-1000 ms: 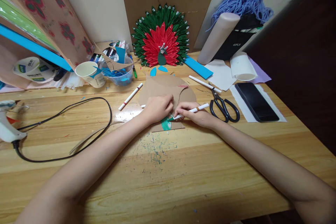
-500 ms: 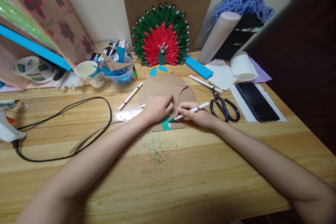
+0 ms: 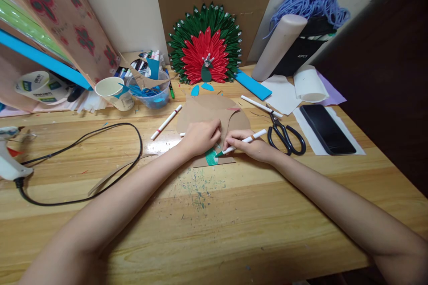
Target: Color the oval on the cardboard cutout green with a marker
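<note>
In my right hand [image 3: 252, 146] is a white marker [image 3: 249, 139] with a brown band, gripped like a pen. Its green tip touches a small piece of white paper [image 3: 211, 157], most of which is coloured green. Under that paper lies a brown cardboard sheet [image 3: 214, 109] with a rounded far edge. My left hand [image 3: 202, 137] rests on the cardboard just beyond the green patch, its fingers curled in. Whatever those fingers pinch or press is hidden.
Black-handled scissors [image 3: 286, 136] and a phone [image 3: 328, 130] lie to the right. At the left are a glue gun [image 3: 11, 160] and its looped cord [image 3: 138, 138]. A red and green peacock [image 3: 207, 49] stands behind, near a paper cup [image 3: 115, 94] and a plastic tub [image 3: 149, 91].
Green now covers more of the white paper, and the marker tip has shifted slightly. Both hands otherwise keep their places.
</note>
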A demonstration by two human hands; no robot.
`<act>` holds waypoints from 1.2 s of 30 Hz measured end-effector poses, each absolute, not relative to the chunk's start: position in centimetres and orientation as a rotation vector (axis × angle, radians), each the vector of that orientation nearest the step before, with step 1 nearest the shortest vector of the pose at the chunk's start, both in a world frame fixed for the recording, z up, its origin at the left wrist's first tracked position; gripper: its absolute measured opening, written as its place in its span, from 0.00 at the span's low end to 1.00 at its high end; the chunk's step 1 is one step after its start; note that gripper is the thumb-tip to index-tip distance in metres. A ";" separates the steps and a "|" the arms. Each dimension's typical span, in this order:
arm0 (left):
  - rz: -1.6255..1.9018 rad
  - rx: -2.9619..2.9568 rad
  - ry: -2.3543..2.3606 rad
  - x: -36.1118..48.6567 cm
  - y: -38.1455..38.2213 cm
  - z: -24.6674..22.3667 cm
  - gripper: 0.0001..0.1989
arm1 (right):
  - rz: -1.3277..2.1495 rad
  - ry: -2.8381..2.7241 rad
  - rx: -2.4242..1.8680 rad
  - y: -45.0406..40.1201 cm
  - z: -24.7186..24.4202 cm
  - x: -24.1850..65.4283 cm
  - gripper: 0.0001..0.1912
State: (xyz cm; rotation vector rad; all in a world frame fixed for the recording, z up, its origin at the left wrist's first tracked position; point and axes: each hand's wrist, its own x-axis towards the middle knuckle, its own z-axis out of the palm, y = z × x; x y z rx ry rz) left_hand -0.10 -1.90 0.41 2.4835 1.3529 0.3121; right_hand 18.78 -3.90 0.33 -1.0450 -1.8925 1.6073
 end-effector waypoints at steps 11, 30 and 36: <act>0.304 2.489 1.357 -0.1 -2.0 0.4 0.13 | 1.612 -1.912 -1.039 -3.9 0.3 18.8 0.14; 0.310 2.484 1.352 -0.1 -2.0 0.3 0.13 | 1.630 -1.904 -1.056 -4.0 0.5 18.8 0.13; 0.316 2.484 1.348 -0.1 -2.0 0.4 0.13 | 1.633 -1.884 -1.045 -4.0 0.3 18.7 0.14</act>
